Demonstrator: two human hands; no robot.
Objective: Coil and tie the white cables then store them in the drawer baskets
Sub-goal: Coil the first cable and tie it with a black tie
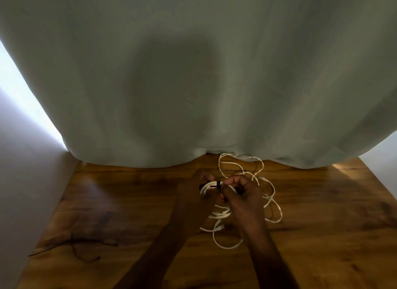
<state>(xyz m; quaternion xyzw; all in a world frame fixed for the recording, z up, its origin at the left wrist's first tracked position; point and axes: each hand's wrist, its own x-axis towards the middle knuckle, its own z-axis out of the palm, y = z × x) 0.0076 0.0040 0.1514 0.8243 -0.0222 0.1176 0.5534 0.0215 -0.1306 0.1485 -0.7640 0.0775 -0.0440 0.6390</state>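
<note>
A coiled white cable [209, 186] is held above the wooden table [322, 213] between both hands. My left hand [196, 194] grips the coil from the left. My right hand [243, 197] pinches a thin black tie [218, 185] wrapped across the top of the coil. Loose white cable loops [268, 194] lie tangled on the table behind and to the right of the hands, and one loop [227, 243] trails toward me. No drawer or basket is in view.
Several thin black ties [73, 244] lie on the table at the near left. A grey-green curtain [193, 73] hangs along the table's far edge, touching the cable loops. A pale wall [21, 181] borders the left side.
</note>
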